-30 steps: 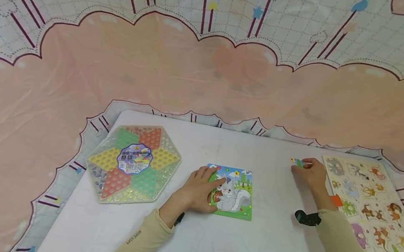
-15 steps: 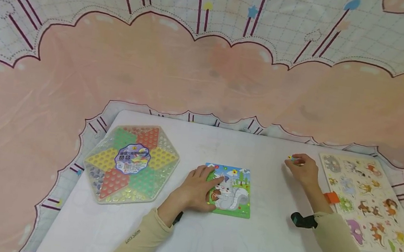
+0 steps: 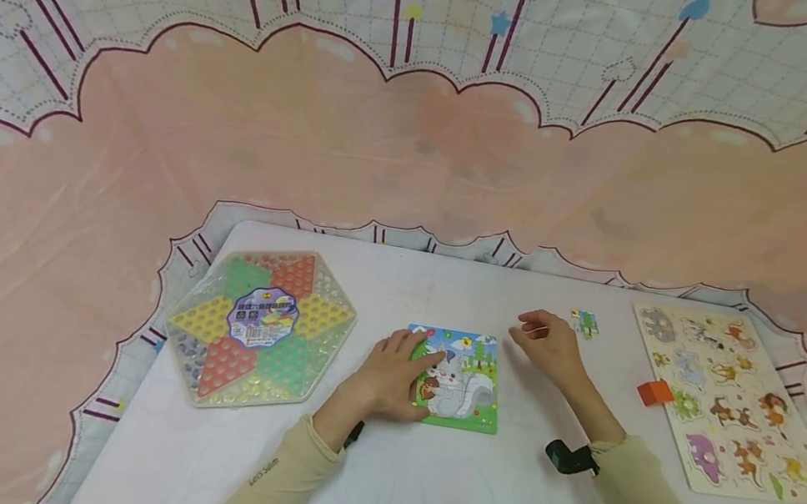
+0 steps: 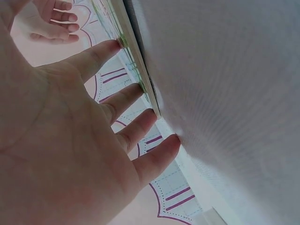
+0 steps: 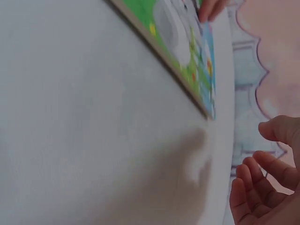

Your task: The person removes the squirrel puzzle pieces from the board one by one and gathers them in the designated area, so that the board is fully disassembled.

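Note:
A square jigsaw puzzle (image 3: 471,395) with a grey squirrel on green and blue lies flat on the white table. On its left side rests my left hand (image 3: 391,378), fingers spread. In the left wrist view, fingertips of the left hand (image 4: 70,126) touch the puzzle's edge (image 4: 136,58). My right hand (image 3: 552,351) hovers right of the puzzle, fingers loosely bent, holding nothing. The right wrist view shows the right hand (image 5: 269,183) apart from the puzzle (image 5: 173,37). Just beyond the right hand lies a small tree-printed puzzle piece (image 3: 586,325).
A hexagonal Chinese checkers set (image 3: 261,327) in clear packaging lies at the left. At the right is a wooden animal peg board (image 3: 733,402), with an orange block (image 3: 655,392) at its left edge. A patterned cloth (image 3: 385,157) hangs behind the table.
My right hand has put down the puzzle piece on the table and moved left toward the squirrel puzzle. The left hand has stayed in place. The orange block has come into full view.

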### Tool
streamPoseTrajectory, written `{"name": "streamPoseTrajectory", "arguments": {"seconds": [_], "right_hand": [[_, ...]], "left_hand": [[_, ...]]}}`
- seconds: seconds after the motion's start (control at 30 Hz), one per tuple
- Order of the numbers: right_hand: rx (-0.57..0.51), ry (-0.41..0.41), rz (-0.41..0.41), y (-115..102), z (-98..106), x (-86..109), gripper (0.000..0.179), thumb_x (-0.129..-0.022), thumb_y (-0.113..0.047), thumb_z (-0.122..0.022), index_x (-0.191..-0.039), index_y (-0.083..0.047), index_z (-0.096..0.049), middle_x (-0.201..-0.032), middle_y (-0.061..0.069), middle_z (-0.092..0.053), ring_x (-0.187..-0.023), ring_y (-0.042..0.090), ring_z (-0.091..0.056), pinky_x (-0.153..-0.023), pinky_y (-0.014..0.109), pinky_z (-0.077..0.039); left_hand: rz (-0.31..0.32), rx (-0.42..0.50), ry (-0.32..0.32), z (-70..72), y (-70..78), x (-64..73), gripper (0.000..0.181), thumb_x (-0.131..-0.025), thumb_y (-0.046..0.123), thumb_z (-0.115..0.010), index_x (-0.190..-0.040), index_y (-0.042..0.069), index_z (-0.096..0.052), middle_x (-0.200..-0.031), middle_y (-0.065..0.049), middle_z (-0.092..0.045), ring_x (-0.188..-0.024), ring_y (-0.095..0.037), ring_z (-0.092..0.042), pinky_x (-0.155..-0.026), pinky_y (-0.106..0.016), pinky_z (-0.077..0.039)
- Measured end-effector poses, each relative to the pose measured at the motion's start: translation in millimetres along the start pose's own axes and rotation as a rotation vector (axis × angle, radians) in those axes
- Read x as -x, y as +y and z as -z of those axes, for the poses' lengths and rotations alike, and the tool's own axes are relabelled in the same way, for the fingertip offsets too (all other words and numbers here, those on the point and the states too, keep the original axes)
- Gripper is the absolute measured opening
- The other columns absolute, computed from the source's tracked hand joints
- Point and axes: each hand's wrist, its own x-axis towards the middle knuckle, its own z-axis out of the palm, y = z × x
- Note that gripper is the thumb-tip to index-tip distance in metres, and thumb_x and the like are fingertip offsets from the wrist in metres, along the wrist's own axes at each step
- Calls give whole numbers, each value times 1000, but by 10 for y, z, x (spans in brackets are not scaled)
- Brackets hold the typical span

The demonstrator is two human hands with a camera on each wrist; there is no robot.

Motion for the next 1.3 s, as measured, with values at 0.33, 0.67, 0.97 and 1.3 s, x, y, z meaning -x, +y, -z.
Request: {"name": "streamPoseTrajectory", "arguments": {"seconds": [0.33,0.67,0.97,1.3], "right_hand": [[24,-83,52,-189,-374,172,27,-88,-14,-73,-107,4,-67,-98,15,-63,-87,27,-61,-75,36,-50],[87,-135,87,-268,-495,257,31,-86,-15,-75,-109,4,-67,-96,11,-62,-86,24,-58,-79,38,-50],[159,-150,82,-283,-453,341,33,-82,-15,-79,-108,3,-70,-89,7,-55,-80,20,-50,-71,32,-44],[177,-185,115,-222,-399,406,31,-81,-13,-80,-107,2,-71,-89,6,-56,-81,19,-53,-73,33,-47]], "left_hand": [[-13,2,17,1,-12,13,79,-81,50,-71,-150,22,-44,-157,-15,-26,-141,-37,-24,-110,-54,-30],[-4,-3,2,9,-5,18,79,-82,51,-71,-150,23,-43,-157,-14,-26,-142,-37,-23,-111,-53,-29],[-8,-9,8,19,-5,14,79,-81,51,-71,-150,22,-44,-157,-14,-27,-141,-37,-24,-110,-53,-30],[-6,4,3,3,-18,12,78,-82,50,-71,-150,22,-44,-158,-14,-26,-143,-36,-23,-111,-53,-29]]}}
